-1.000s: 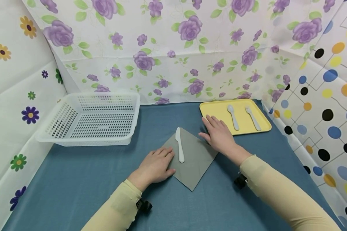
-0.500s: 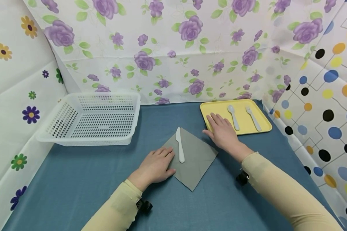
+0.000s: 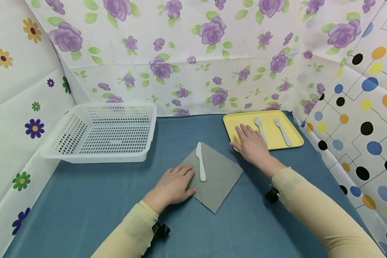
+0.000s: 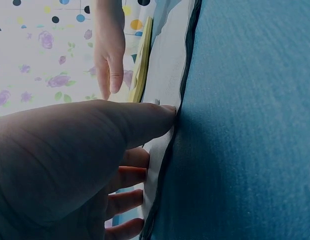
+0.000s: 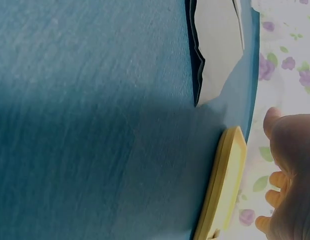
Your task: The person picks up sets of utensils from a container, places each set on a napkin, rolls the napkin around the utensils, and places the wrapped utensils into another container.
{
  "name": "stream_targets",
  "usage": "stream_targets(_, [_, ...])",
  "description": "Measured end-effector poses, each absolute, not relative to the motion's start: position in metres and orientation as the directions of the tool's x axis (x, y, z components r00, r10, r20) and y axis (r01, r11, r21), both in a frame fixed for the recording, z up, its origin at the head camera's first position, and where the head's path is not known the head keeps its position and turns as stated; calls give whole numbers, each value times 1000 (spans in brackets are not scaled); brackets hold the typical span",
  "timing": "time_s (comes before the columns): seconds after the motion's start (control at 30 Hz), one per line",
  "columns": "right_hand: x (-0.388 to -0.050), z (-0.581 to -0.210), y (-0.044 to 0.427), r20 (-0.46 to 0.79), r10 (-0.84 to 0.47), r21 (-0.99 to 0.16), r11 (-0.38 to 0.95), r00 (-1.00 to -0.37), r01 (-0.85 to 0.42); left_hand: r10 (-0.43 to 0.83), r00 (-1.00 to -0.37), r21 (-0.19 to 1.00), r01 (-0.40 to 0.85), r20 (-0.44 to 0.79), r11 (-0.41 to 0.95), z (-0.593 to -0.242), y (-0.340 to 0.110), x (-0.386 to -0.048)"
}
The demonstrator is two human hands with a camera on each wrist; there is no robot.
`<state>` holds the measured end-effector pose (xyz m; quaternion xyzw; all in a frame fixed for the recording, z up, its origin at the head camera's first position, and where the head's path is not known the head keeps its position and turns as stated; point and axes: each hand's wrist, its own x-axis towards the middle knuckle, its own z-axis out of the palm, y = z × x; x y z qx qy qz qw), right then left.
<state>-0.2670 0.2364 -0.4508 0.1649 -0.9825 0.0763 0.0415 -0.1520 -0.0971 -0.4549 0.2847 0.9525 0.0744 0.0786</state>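
Note:
A folded grey napkin (image 3: pixel 217 175) lies on the blue cloth, one corner pointing toward me. On it is a white knife (image 3: pixel 201 163), handle toward me. My left hand (image 3: pixel 172 184) rests on the napkin's left edge beside the knife, fingers spread; the left wrist view shows its thumb (image 4: pixel 150 120) on the napkin's edge. My right hand (image 3: pixel 253 147) hovers over the left part of the yellow tray (image 3: pixel 242 120), holding nothing. Just right of its fingers lies a spoon (image 3: pixel 259 127), its handle end partly hidden by the hand. Farther right on the tray is a fork (image 3: pixel 282 132).
A white perforated basket (image 3: pixel 116 141) stands at the back left. Flowered sheets (image 3: pixel 193 86) hang behind and on the left, and a dotted sheet (image 3: pixel 358 143) on the right. Blue cloth (image 3: pixel 100 208) covers the table.
My right hand has moved right, from beside the napkin and the tray's left corner to above the tray near the spoon. My left hand, the napkin and the knife have stayed put.

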Motion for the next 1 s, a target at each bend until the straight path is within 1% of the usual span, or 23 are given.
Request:
stream_targets(0.37, [-272, -451, 244, 119, -289, -128, 944, -950, -304, 553, -826, 183, 530, -110, 828, -455, -97, -152])
stream_targets(1.0, [-284, -454, 271, 32, -184, -166, 968, -982, -187, 547, -828, 179, 524, -120, 832, -455, -97, -153])
